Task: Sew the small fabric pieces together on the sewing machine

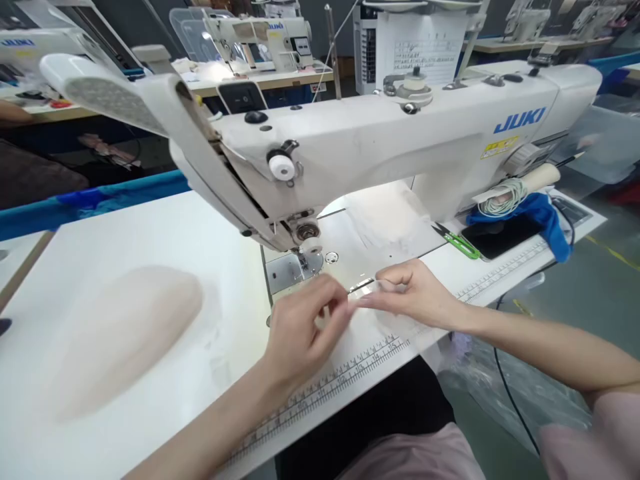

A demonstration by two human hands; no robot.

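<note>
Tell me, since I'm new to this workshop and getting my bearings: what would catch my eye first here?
The big white JUKI sewing machine spans the middle of the white worktable. Just in front of its needle plate, the left hand and right hand meet fingertip to fingertip over a small clear strip. A pale peach fabric pile lies at the left, and green-handled snips lie at the right.

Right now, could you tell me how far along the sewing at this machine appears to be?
Done: a pale fabric pile lies at the table's left. In hand: the left hand and right hand pinch a small, thin translucent piece just before the presser foot. Left: that piece is not yet under the foot; the green snips lie untouched.
</note>
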